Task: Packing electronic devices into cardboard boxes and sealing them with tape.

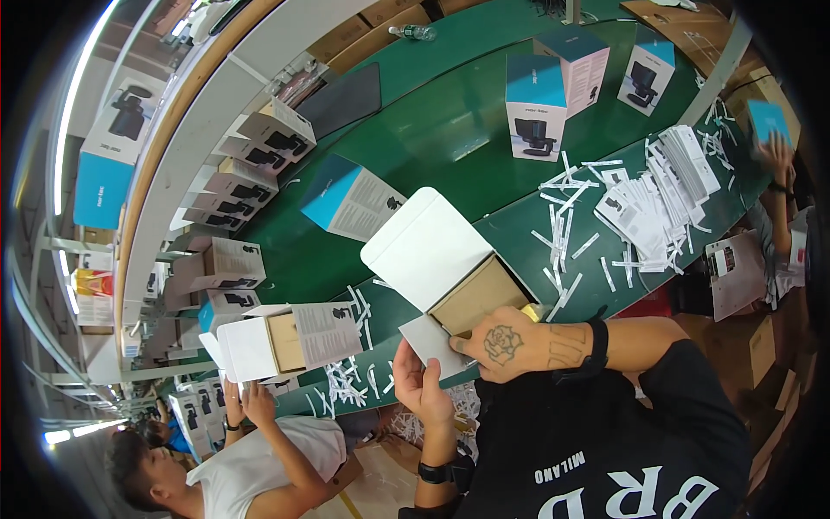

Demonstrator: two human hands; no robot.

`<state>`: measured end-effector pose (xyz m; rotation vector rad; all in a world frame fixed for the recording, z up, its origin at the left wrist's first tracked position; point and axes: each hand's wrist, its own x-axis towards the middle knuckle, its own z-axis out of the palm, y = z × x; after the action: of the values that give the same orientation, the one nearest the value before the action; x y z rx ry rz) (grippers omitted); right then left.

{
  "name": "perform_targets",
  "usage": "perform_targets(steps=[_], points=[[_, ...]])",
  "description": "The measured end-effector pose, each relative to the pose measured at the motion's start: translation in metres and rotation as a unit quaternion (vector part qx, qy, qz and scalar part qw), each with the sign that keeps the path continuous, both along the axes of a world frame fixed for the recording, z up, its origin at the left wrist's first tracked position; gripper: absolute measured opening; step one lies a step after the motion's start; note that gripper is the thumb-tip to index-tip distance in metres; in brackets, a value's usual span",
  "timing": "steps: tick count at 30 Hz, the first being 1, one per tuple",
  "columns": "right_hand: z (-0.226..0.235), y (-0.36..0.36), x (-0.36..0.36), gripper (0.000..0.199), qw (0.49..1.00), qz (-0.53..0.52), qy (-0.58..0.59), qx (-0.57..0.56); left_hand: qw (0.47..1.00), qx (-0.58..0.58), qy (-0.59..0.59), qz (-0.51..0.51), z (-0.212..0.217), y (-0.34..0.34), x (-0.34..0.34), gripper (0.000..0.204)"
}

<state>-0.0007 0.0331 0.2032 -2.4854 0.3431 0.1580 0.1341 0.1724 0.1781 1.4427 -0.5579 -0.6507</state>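
Observation:
An opened white box (432, 246) with its lid folded back tilts at the bench's near edge, a plain brown cardboard insert (480, 298) inside it. At the box's near side flap, my left hand (422, 385) has its fingers curled by the edge and its thumb in front. My right hand (506, 346), tattooed on the back, lies closed over the near side of the box, a finger pressed towards the flap. A small yellow piece (533, 311) shows beside its knuckles; whether the hand holds it is hidden.
White paper strips (562, 229) and a fanned stack of printed leaflets (661, 199) lie right on the green bench (441, 112). Blue-topped boxes (534, 108) stand beyond. At left, a person (268, 458) handles another open box (251, 346); at far right, another person's hand (778, 151) shows.

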Motion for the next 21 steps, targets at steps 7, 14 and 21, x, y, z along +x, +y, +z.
perform_targets(steps=[7,14,21], points=[[-0.014,0.016,0.007,0.053,0.999,0.004,0.001,-0.037,0.999,0.016,-0.037,-0.029,-0.005,-0.001,0.011,0.051],[0.053,-0.011,-0.108,0.064,0.926,-0.023,-0.235,0.293,0.992,0.017,-0.095,-0.085,-0.007,0.002,0.018,0.051],[-0.020,-0.024,-0.115,0.049,0.713,-0.436,-0.257,0.485,0.839,0.058,-0.454,-0.294,0.009,-0.033,0.009,0.070]])
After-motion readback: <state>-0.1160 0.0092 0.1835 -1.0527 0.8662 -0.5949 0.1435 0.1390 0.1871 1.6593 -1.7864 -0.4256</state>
